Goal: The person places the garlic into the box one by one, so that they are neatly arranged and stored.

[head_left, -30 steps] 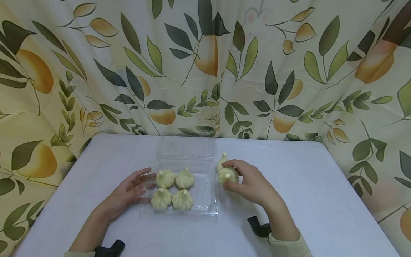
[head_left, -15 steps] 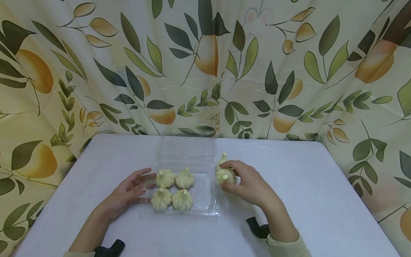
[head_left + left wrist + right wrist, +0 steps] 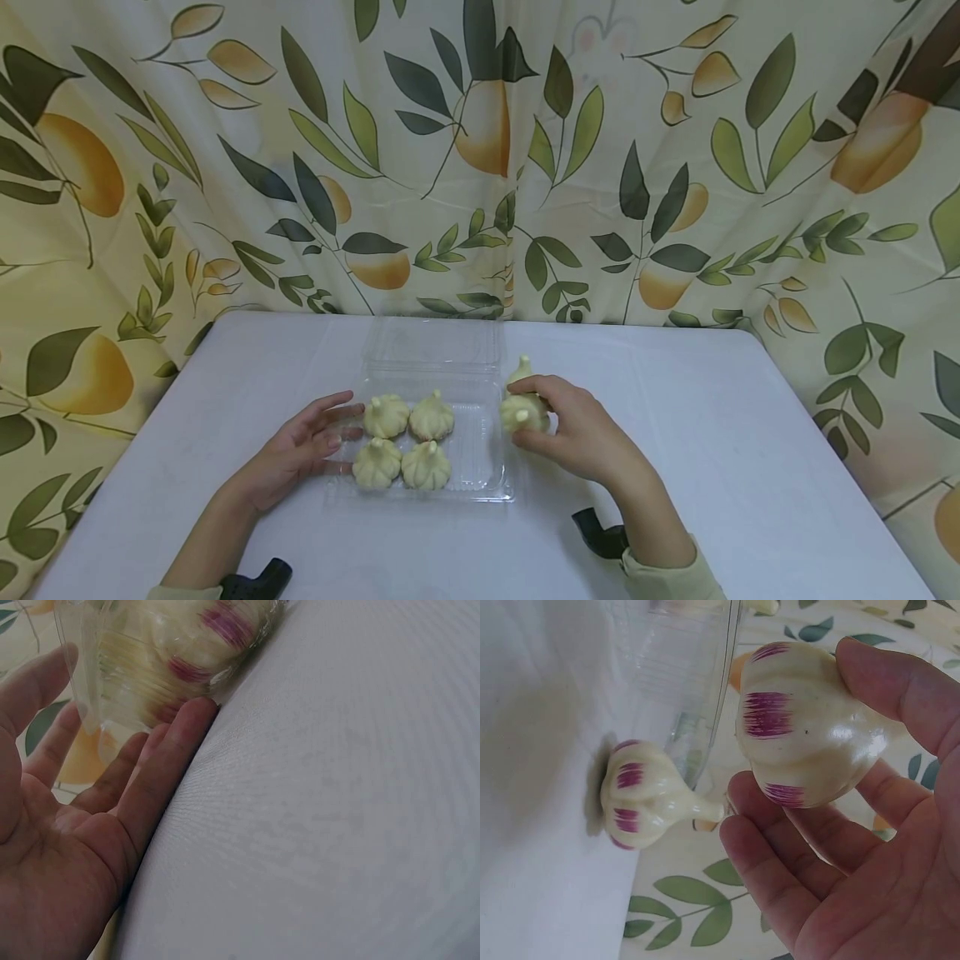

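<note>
My right hand pinches a garlic bulb between thumb and fingers, just off the right side of the clear plastic box. The bulb is cream with purple streaks and has a smooth, shiny surface. Another garlic bulb stands on the table behind the held one, partly covered by it in the head view. Several bulbs sit in two rows in the box's left part, among them a front garlic bulb. My left hand has its fingers spread against the box's left wall, palm facing it.
The box's transparent lid lies folded back toward the far table edge. A white cloth covers the table. Behind it hangs a curtain printed with leaves and fruit. Black wrist straps stick out near both sleeves.
My right hand has drifted slightly left with the garlic bulb, closer to the box's right edge. The left hand and the bulbs in the box stay where they were.
</note>
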The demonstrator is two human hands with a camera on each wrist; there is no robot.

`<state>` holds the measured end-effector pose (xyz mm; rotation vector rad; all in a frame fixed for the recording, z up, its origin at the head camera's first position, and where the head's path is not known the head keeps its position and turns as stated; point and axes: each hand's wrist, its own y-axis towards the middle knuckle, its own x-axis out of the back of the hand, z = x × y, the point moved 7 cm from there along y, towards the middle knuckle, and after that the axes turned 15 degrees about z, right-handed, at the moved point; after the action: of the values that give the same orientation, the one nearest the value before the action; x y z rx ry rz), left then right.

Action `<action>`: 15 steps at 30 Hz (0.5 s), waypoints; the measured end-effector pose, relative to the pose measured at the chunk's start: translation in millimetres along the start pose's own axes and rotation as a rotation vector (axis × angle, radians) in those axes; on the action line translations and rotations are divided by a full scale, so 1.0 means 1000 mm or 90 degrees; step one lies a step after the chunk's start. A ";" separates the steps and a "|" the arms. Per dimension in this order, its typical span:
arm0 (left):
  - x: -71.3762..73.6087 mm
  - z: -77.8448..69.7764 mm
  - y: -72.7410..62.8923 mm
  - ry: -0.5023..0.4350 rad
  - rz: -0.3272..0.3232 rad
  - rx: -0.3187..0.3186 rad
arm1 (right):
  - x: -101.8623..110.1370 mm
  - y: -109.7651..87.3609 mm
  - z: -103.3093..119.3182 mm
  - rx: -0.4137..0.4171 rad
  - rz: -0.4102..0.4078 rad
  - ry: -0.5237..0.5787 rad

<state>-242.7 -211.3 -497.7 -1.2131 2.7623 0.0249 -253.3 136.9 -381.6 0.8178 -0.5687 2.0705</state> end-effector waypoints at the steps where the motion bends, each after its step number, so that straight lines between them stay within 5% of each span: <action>1: 0.000 0.000 0.000 0.000 0.000 0.000 | 0.000 0.000 0.000 0.002 0.000 0.001; 15: 0.000 -0.001 0.000 -0.005 0.007 -0.007 | -0.004 0.001 0.004 0.014 0.002 -0.017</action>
<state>-242.4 -211.1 -497.1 -1.1969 2.7658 0.0469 -250.9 131.1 -381.9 0.8584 -0.5633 2.0739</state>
